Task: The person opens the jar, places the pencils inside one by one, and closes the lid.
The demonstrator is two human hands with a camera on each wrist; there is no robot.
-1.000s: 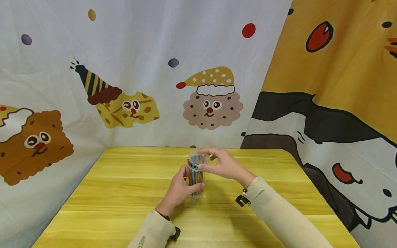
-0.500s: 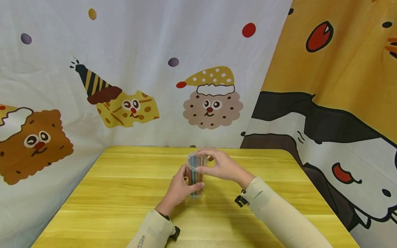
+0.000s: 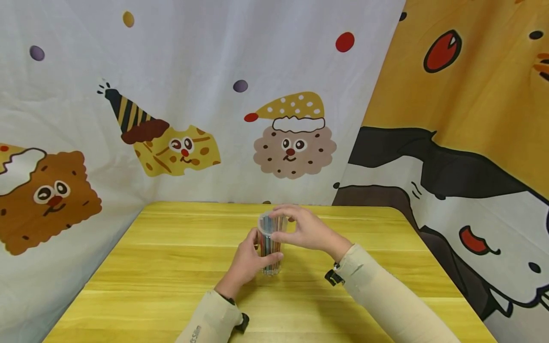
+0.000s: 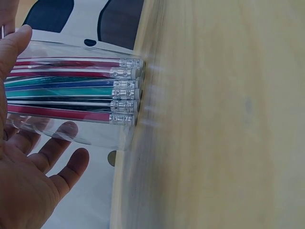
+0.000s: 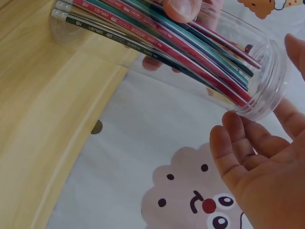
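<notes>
A clear plastic jar stands upright on the wooden table, holding several pencils in red, green, blue and black. Their silver-ferruled eraser ends point down at the jar's base. My left hand grips the jar's side from the left, thumb across the front. At the jar's mouth is a clear lid. My right hand holds this lid from the right, thumb in front and fingers over the far side. Whether the lid is fully seated cannot be told.
The yellow wood-grain table has its far edge close behind the jar. A white curtain with cartoon prints hangs behind it, and a yellow printed curtain hangs at the right.
The lid, tilted above the mouth a second ago, has come down and now lies flatter on the jar. My right hand has shifted slightly left with it; the left hand has kept its grip.
</notes>
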